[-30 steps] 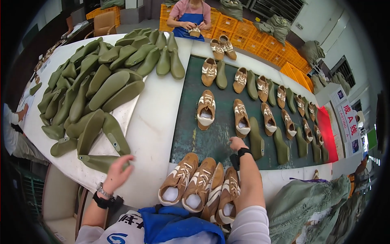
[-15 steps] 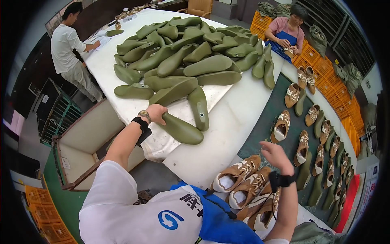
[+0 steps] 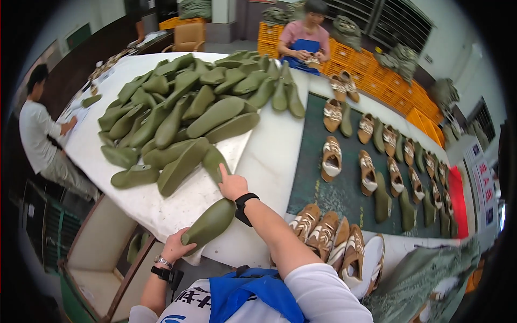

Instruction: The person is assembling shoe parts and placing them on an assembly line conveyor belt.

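My left hand (image 3: 176,246) is wrapped round the narrow end of a green shoe last (image 3: 210,222), held tilted over the near edge of the table. My right hand (image 3: 233,186) reaches across to the near end of another green shoe last (image 3: 214,159) at the pile's edge. One digit lies on top of that last; the other fingers are mostly hidden behind the hand. Beside these, a large pile of green shoe lasts (image 3: 180,102) covers the middle of the white table (image 3: 272,156).
Brown and white shoes (image 3: 331,159) and more lasts stand in rows on a dark green mat (image 3: 307,185). Several shoes (image 3: 323,234) sit by my right arm. A wooden-edged bin (image 3: 99,242) is at the near left. One person works at the far side, another at the left.
My left hand has brought its shoe last nearer to my body. My right hand has moved from above the shoes to a second last at the pile. The view has swung right.
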Motion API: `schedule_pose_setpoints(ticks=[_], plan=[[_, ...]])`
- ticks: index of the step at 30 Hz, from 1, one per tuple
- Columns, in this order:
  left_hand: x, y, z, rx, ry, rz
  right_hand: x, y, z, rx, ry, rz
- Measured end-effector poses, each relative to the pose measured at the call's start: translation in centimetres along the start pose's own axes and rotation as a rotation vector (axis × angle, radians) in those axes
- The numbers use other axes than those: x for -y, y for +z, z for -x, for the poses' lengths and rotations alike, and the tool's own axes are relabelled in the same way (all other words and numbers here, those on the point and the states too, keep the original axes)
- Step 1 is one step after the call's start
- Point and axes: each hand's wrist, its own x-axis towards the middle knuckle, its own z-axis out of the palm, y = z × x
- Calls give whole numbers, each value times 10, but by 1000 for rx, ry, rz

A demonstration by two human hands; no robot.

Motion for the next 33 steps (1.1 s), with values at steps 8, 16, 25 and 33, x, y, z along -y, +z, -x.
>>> schedule_pose_setpoints(ticks=[8, 16, 25, 33], plan=[[5, -6, -38, 95, -106, 72, -125, -78, 89, 179, 557, -1490], [-88, 45, -136, 281, -301, 1010, -255, -171, 248, -510, 693, -1275], [-255, 200, -303, 336, -138, 1084, -364, -119, 284, -209, 989, -151], [-280, 294, -323, 235, 288, -648, -375, -99, 299, 104, 906, -151]])
